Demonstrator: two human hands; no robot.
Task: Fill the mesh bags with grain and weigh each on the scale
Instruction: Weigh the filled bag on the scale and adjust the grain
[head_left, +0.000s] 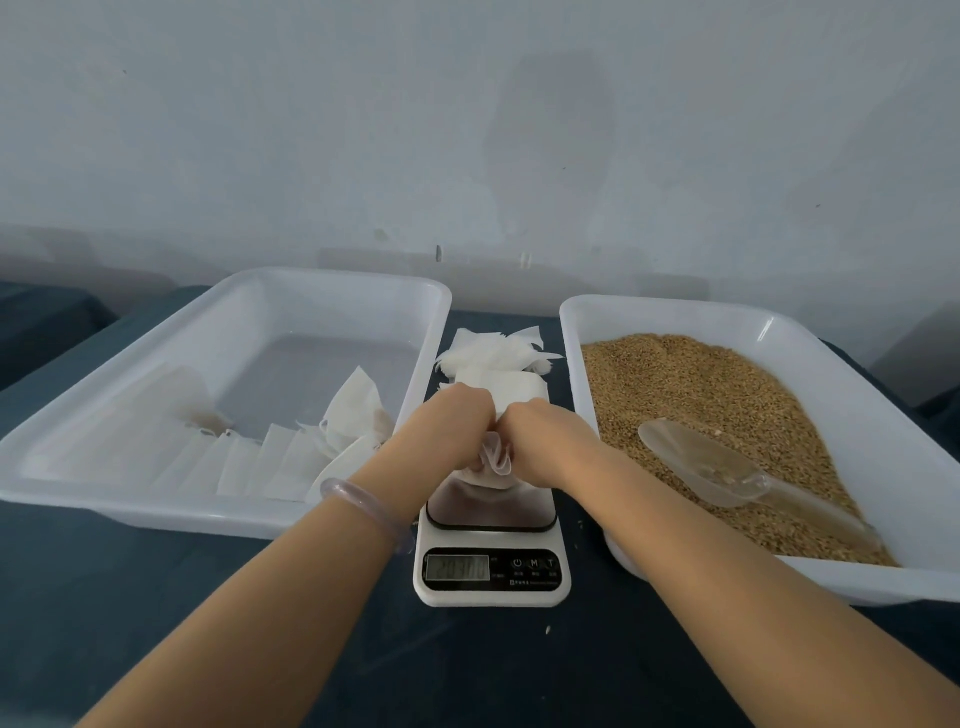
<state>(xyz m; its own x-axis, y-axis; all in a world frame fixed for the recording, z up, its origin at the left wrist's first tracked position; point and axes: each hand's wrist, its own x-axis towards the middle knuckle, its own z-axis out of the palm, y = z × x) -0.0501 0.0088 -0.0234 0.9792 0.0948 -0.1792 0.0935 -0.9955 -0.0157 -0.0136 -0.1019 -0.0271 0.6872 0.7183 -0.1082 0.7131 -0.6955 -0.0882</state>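
Both the left hand (457, 422) and the right hand (543, 434) pinch the gathered neck of the small white mesh bag (493, 465), which stands on the white digital scale (491, 584) near the front edge of the bench (208, 597). Uneven pulling may tip it and spill its contents; pressure would falsify the reading.

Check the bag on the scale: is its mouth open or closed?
Closed: the mesh bag has its neck bunched between the left hand and right hand, over the scale.
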